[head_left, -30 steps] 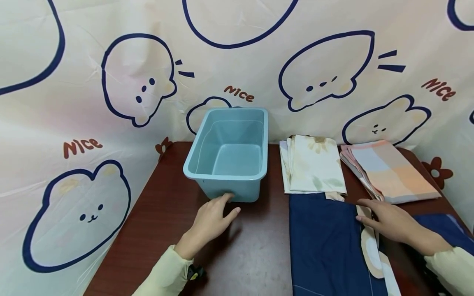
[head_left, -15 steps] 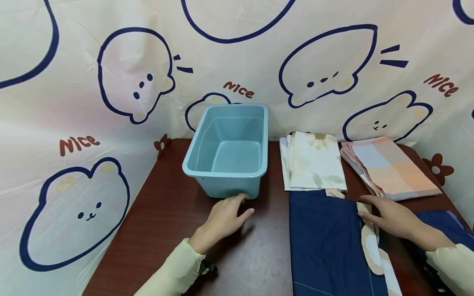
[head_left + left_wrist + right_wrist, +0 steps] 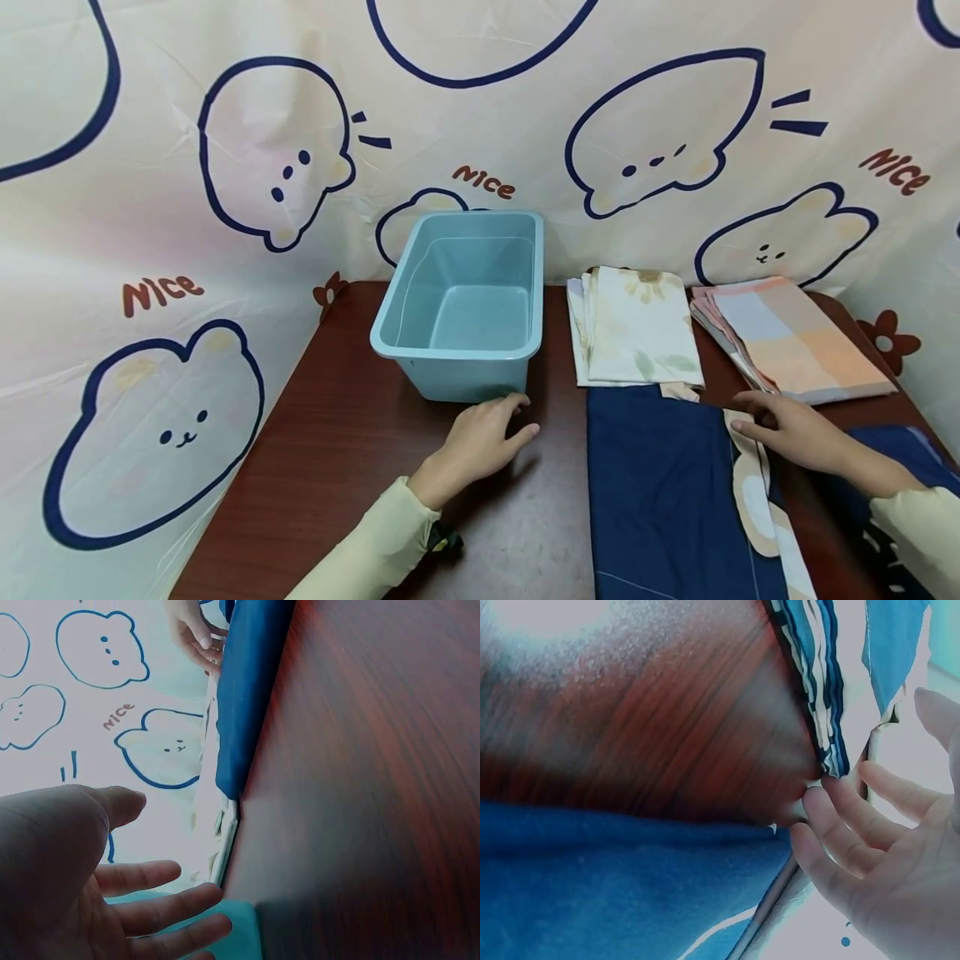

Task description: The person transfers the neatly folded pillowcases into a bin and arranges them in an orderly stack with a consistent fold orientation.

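Note:
My left hand point(image 3: 480, 442) hovers over the table in front of the light blue plastic bin point(image 3: 457, 379), fingers spread and holding nothing. In the left wrist view, that hand's fingers point(image 3: 169, 907) overlap the bin's edge. On the right, my right hand point(image 3: 806, 433) is at the far right corner of a folded navy cloth point(image 3: 660, 492) with a cream and white pattern along its right side. The right wrist view shows relaxed fingers point(image 3: 847, 832) right at the layered corner of this cloth, the thumb standing apart from them.
Behind the navy cloth lies a folded cream cloth point(image 3: 645, 325) with a floral print. Right of that is a folded peach-and-grey checked cloth point(image 3: 810, 342). Another navy cloth point(image 3: 900, 450) lies at the right edge. A printed curtain point(image 3: 465, 125) hangs behind the dark red table point(image 3: 330, 450).
My left hand has slid to the right along the front of the bin. The right hand stays at the navy cloth's corner, shifting very slightly. The bin and cloths keep their places.

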### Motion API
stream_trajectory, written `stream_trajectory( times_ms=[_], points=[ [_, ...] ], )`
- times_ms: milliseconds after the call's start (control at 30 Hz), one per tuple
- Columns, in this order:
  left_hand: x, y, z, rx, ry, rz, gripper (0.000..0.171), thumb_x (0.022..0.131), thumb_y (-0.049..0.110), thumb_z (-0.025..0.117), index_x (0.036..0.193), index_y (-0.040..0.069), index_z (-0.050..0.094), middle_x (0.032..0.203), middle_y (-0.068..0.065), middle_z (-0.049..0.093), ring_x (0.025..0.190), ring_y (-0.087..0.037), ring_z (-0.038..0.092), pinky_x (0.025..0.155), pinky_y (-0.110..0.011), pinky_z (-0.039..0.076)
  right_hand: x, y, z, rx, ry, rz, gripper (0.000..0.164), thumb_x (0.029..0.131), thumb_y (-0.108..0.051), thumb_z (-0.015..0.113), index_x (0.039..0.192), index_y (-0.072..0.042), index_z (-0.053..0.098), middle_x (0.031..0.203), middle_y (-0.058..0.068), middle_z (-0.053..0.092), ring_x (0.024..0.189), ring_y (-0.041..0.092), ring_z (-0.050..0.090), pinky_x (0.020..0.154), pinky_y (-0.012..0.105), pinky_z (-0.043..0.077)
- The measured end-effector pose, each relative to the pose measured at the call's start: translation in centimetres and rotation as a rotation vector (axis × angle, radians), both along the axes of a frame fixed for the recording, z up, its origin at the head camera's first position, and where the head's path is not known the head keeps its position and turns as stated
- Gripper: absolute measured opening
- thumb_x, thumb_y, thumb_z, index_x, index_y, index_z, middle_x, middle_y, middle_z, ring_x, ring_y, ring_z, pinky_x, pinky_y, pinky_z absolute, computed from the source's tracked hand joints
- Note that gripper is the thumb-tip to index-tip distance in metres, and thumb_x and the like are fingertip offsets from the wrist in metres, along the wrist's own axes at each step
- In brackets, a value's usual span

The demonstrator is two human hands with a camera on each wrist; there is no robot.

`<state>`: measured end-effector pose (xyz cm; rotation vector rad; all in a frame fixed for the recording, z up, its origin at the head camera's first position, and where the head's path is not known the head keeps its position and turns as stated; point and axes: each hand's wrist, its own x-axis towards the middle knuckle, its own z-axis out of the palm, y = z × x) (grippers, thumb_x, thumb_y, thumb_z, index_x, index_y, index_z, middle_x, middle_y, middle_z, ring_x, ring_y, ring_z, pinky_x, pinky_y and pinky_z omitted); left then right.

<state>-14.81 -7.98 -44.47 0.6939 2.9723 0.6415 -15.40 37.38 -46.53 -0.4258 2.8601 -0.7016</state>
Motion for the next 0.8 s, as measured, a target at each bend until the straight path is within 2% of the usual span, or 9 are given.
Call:
stream_trajectory(
  times_ms=[100,333,567,800],
  points=[
    [-0.1,0.7,-0.1,-0.006,-0.008,-0.010,0.043,0.100,0.044,0.060,0.132,0.016,0.063,0.118,-0.003,0.073,0.098,-0.016,0.071,0.079,-0.035,0.057,-0.1,0.2,-0.1,-0.005,-0.002,0.009,0.056,0.099,-0.031,0.066,0.136,0.009,0.053,0.101,0.006,0.067,0.069,-0.004,0.049,0.057,0.024,0.040],
    [-0.5,2.3,-0.4,-0.022,-0.035,-0.039,0.044,0.100,0.045,0.060,0.134,0.016,0.062,0.117,-0.002,0.074,0.094,-0.015,0.071,0.076,-0.031,0.057,-0.4,0.2,0.2,-0.030,-0.042,0.022,0.056,0.098,-0.026,0.067,0.136,0.012,0.052,0.098,0.007,0.065,0.067,-0.001,0.048,0.057,0.025,0.040],
    [-0.7,4.2,-0.4,-0.025,-0.083,-0.067,0.047,0.101,0.045,0.058,0.137,0.015,0.060,0.125,-0.003,0.072,0.102,-0.016,0.071,0.080,-0.032,0.057,-0.6,0.2,0.8,-0.023,-0.092,0.011,0.060,0.098,-0.027,0.068,0.137,0.014,0.049,0.098,0.008,0.066,0.070,0.000,0.054,0.059,0.025,0.044],
    [-0.5,5.4,-0.7,-0.004,-0.110,-0.096,0.046,0.102,0.045,0.057,0.135,0.014,0.061,0.122,-0.001,0.072,0.103,-0.015,0.071,0.080,-0.030,0.057,-0.3,0.4,0.9,0.024,-0.093,-0.043,0.062,0.097,-0.032,0.069,0.134,0.014,0.051,0.100,0.015,0.068,0.084,0.018,0.064,0.065,0.030,0.050]
  ],
)
